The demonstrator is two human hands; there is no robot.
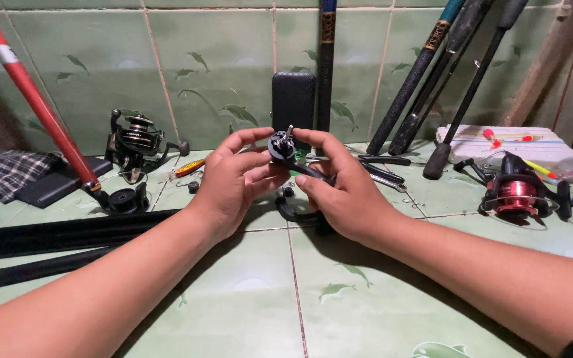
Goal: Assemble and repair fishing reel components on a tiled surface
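The small black reel part [282, 147] is sitting between both hands, raised above the green tiled surface [253, 292] — the left hand [233, 182] is pinching its round body, and the right hand [343, 189] is pinching its arm. The thin pin on top looks fiddly; a loose pinch could be letting it drop among the bits below — the pliers [382, 174] are lying just beyond.

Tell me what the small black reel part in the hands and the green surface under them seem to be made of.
Small black reel part: likely matte plastic, dull with little glare, plus a shiny, seemingly metal stem on top. Green surface: glazed ceramic tile, glossy, with grout lines and printed motifs.
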